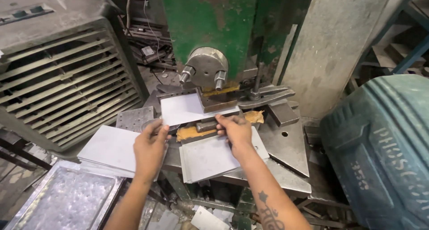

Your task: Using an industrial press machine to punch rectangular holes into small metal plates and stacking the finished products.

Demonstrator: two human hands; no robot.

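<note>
A thin white metal sheet (183, 108) lies under the ram (206, 69) of a green press (210, 24), resting on the die block. My left hand (151, 145) pinches the sheet's near left corner. My right hand (234, 131) grips its near right edge beside the die. A stack of similar sheets (210, 157) sits on the press table just below my right hand. Another stack of sheets (111, 149) lies to the left, under my left wrist.
A grey louvred cooler (62, 82) stands at the left. A shallow metal tray (67, 201) sits at bottom left. A blue-green drum (384, 149) fills the right side. Steel clamps and plates (286, 140) surround the die. Scrap lies on the floor below.
</note>
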